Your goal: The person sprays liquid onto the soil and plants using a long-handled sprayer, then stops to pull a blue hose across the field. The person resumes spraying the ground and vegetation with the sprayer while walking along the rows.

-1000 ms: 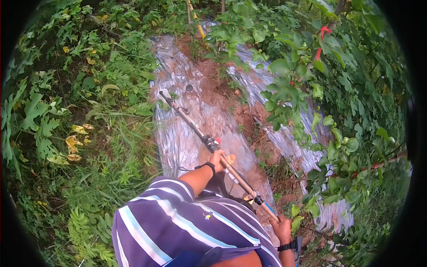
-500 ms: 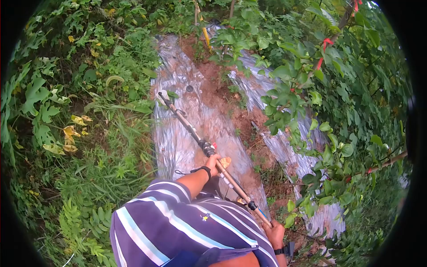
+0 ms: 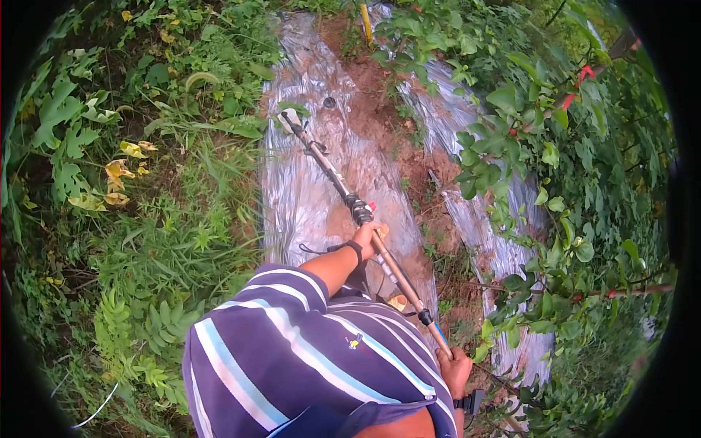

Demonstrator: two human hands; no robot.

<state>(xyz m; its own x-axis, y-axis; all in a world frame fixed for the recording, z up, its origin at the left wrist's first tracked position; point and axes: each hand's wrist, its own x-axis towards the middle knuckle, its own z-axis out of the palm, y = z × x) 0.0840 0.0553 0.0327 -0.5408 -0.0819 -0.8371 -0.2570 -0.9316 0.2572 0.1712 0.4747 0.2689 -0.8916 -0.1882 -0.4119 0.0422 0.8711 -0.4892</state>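
A long pole [image 3: 400, 275] with black joints slants across the view, from a whitish tip at the upper left to its lower end at the right. My left hand [image 3: 369, 236] is closed round its middle, just below a black clamp with a red part. Near the lower end, my right hand [image 3: 455, 367] grips the pole, with a dark band on the wrist. The pole's far tip [image 3: 290, 117] is over silvery ground film [image 3: 292, 182]. A black cord hangs beside my left wrist.
Green weeds [image 3: 175, 233] cover the left side. At the right, leafy branches [image 3: 562, 248] with red ties [image 3: 586, 73] reach over a second strip of film [image 3: 467, 212]. Bare soil [image 3: 372, 87] runs between the strips. A yellow stake [image 3: 366, 23] stands at the top.
Both hands and the pole sit a little further right in view; the left hand and pole tip are also higher. The ground has shifted upward in view. Both hands keep their hold.
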